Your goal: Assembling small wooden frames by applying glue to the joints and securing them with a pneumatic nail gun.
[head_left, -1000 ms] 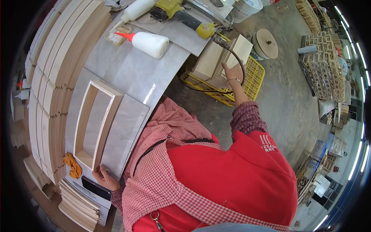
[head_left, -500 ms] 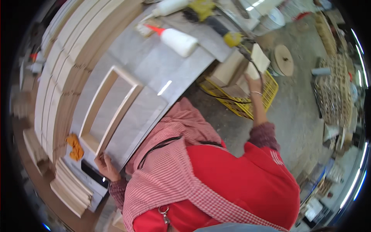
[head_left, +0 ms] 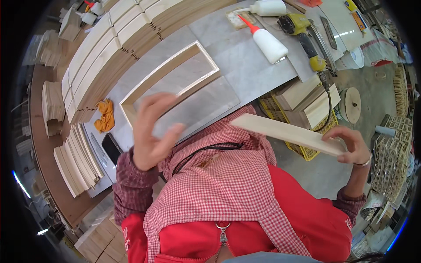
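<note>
Right hand [head_left: 354,147] is pinching a pale, flat, rectangular wooden board [head_left: 284,132] near one end, holding it off the smooth grey tabletop [head_left: 250,79]. Left hand [head_left: 153,136] is hovering spread, apparently empty, by a pale rectangular wooden frame [head_left: 163,73]. Expecting light, stiff, grippy board; mid-length edges should be balancing best.

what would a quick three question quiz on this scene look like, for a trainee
1. Which hand holds the thin wooden board?
2. True or false: the orange cloth lies outside the wooden frame.
3. Pick one. What fills much of the yellow crate?
A) squeeze bottles
B) wooden pieces
C) folded gloves

Key:
1. The right hand, gripping it near one end.
2. True.
3. B
</note>
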Motion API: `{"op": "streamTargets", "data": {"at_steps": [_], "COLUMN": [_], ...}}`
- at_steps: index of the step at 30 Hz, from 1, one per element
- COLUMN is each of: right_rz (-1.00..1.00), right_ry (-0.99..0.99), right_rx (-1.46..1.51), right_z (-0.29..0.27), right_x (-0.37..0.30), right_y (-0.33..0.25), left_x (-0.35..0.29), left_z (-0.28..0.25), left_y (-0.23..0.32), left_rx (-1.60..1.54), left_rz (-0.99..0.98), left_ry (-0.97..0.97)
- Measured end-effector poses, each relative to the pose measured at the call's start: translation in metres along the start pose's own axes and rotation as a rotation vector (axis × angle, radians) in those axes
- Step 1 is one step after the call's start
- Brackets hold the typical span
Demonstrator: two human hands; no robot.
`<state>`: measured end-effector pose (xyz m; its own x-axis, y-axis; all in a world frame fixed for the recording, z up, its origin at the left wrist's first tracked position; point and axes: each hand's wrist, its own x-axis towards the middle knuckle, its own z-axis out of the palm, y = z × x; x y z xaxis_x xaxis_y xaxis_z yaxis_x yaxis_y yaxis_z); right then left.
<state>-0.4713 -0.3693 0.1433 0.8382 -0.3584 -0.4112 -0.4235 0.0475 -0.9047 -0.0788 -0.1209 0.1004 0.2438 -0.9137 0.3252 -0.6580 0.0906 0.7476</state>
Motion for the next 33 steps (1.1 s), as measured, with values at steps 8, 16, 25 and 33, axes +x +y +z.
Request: {"op": "streamTargets", "data": {"at_steps": [8,16,25,33], "right_rz": [-0.556,-0.994,-0.149,-0.223], "right_ry": [-0.462,-0.276,-0.132,-0.010], "right_rx": [-0.315,-0.421,0.298,0.227], "right_z": [0.059,0.096,0.140,0.145], "right_x": [0.132,0.215,0.234,0.246], "right_y": [-0.064,-0.057,-0.041,-0.032], "left_x": [0.044,0.000,0.003,0.002], "left_z": [0.033,-0.010,-0.017,-0.033], "left_y": [0.027,-0.006,-0.020,0.001], "left_rx": [-0.101,0.214,0.596,0.604], "left_rz": [0.161,-0.198,0.009,-0.228], "left_ry": [-0.682,-0.441,-0.236,-0.246]}}
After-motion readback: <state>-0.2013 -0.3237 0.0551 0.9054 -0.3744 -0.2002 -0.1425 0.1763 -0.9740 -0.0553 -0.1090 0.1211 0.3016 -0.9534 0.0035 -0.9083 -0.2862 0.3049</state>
